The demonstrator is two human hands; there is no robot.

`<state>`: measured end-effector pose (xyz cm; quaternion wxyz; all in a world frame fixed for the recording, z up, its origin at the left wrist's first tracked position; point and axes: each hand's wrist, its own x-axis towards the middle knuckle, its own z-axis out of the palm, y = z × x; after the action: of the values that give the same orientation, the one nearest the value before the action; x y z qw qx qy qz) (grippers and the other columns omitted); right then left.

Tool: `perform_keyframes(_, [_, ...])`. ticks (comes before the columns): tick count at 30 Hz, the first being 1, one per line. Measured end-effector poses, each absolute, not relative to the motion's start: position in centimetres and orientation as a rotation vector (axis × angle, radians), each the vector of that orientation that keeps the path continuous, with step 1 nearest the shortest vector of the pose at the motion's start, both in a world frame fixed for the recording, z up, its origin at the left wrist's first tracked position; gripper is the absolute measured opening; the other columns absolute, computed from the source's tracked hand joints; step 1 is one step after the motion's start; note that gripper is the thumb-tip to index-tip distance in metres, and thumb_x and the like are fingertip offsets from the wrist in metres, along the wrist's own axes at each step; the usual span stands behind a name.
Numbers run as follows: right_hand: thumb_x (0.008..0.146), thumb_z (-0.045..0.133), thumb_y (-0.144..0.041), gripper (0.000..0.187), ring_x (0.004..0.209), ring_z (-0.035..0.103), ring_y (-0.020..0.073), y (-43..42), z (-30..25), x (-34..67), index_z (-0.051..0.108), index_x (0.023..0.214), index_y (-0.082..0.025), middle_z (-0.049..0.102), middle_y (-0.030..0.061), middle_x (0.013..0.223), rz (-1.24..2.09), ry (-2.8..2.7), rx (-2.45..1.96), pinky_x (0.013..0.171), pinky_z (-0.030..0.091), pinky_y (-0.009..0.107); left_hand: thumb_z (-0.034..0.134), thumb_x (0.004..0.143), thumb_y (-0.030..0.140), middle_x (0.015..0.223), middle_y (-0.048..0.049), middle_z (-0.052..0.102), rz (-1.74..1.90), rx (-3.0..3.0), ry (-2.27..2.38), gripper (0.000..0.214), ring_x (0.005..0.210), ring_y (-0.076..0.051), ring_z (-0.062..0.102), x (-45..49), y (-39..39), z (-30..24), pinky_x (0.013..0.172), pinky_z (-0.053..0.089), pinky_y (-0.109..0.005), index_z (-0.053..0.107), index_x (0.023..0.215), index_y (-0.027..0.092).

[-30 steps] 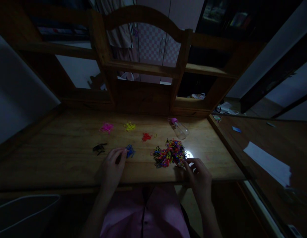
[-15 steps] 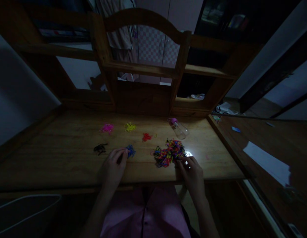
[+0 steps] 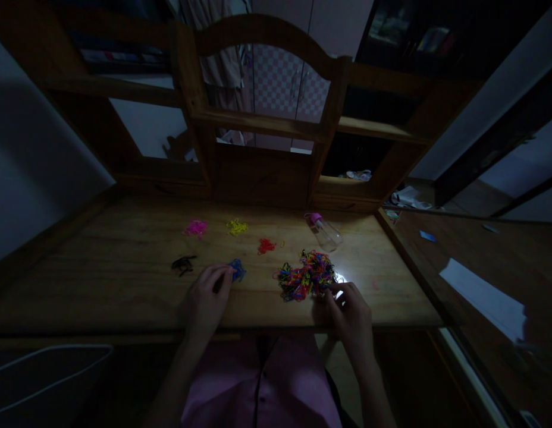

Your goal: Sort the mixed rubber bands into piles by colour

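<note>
My left hand (image 3: 210, 297) is closed in a pinch at the left edge of a small heap of blue rubber bands (image 3: 237, 270). Whatever its fingertips may hold is too small to make out. At the right edge of a large tangled pile of mixed-colour rubber bands (image 3: 298, 282), my right hand (image 3: 351, 306) has thumb and forefinger drawn together; anything between them is too dark to name. Sorted heaps lie farther off: black bands (image 3: 184, 265), pink bands (image 3: 195, 228), yellow bands (image 3: 237, 226) and red bands (image 3: 266, 245). One yellow band (image 3: 282, 244) lies apart beside the red ones.
A clear bottle with a purple cap (image 3: 328, 235) lies on the wooden desk (image 3: 124, 249) behind the mixed pile. Wooden shelving (image 3: 262, 122) rises along the back edge. To the right, white paper (image 3: 483, 297) and a blue card (image 3: 427, 236) rest on another brown surface.
My right hand has shifted slightly right, toward the outer edge of the mixed pile. My left hand stays by the blue bands. The whole view has moved a little.
</note>
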<state>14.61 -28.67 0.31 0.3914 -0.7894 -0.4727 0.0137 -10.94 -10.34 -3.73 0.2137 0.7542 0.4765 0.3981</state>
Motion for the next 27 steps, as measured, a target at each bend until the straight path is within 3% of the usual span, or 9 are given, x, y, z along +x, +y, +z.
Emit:
perform_keyframes(7, [0.087,0.056,-0.025,0.013,0.059,0.056,0.0133,-29.1,1.1,14.3,0.064,0.096,-0.020,0.063,0.0010,0.077,-0.004,-1.176,-2.020,0.056,0.044,0.024,0.049,0.092,0.041,0.100,-0.0044,0.066,1.113,2.095,1.308,0.026,0.097,-0.021,0.062,-10.9,-10.6,-3.2,0.092,0.046,-0.032,0.067,0.091,0.021])
perform_keyframes(14, [0.093,0.050,-0.022,0.020,0.068,0.062,0.0153,-29.0,0.5,14.9,0.065,0.105,-0.020,0.068,0.0062,0.091,-0.227,-1.372,-2.054,0.064,0.046,0.026,0.049,0.092,0.040,0.100,-0.0047,0.066,1.122,2.093,1.315,0.026,0.096,-0.020,0.062,-10.9,-10.5,-3.4,0.091,0.046,-0.032,0.067,0.090,0.021])
perform_keyframes(19, [0.094,0.051,-0.023,0.018,0.087,0.065,0.0196,-29.0,0.8,15.0,0.066,0.104,-0.020,0.070,0.0082,0.097,-0.394,-1.418,-2.096,0.073,0.046,0.028,0.050,0.092,0.040,0.099,-0.0048,0.066,1.150,2.090,1.296,0.025,0.096,-0.021,0.062,-10.9,-10.4,-3.6,0.092,0.046,-0.033,0.067,0.090,0.021])
perform_keyframes(27, [0.093,0.052,-0.025,0.016,0.074,0.063,0.0170,-28.7,1.2,15.0,0.068,0.096,-0.021,0.069,0.0082,0.095,-0.418,-1.354,-2.045,0.068,0.046,0.028,0.049,0.093,0.035,0.099,-0.0054,0.065,1.242,2.056,1.307,0.023,0.097,-0.020,0.061,-10.6,-11.1,-2.3,0.092,0.047,-0.034,0.067,0.093,0.020])
